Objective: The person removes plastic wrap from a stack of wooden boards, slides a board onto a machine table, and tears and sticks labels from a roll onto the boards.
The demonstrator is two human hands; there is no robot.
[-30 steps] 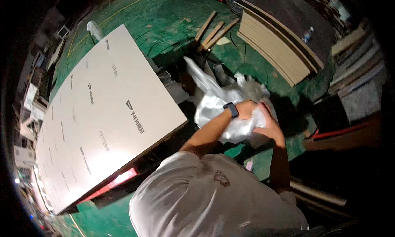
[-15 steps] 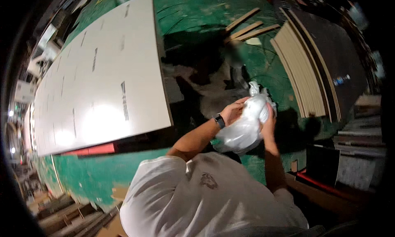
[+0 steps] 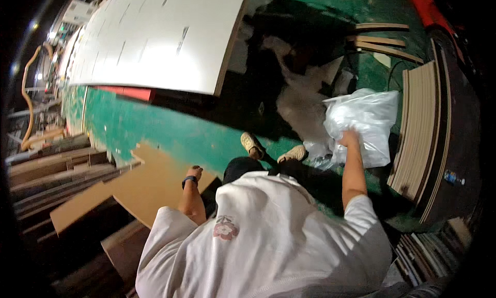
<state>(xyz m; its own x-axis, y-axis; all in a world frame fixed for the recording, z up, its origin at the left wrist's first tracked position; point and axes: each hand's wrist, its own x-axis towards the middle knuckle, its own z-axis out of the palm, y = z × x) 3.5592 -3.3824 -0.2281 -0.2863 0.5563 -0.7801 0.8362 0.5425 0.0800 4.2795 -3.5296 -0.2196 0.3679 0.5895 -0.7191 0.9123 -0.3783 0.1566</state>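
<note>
A translucent white plastic bag (image 3: 369, 119) spreads out in front of me on the right, puffed and creased. My right hand (image 3: 350, 138) is closed on its near side, with the arm stretched forward. Beneath and to the left of the bag, more crumpled clear plastic (image 3: 318, 152) shows near the floor. On the left, my left hand (image 3: 194, 172) hangs low by my side with fingers curled, a dark watch (image 3: 190, 180) on its wrist. It is nearest a brown cardboard sheet (image 3: 155, 176), and nothing shows in it.
A large white panel (image 3: 170, 50) lies raised at the far left, red material (image 3: 129, 93) under its near edge. Stacked boards (image 3: 418, 127) stand right of the bag, with wooden strips (image 3: 385, 42) beyond. More board stacks (image 3: 51, 169) fill the near left. The floor (image 3: 175, 125) is green.
My left hand has left the plastic bag and dropped to my left side. The bag, bunched between both hands before, now hangs spread from my right hand. My view has turned.
</note>
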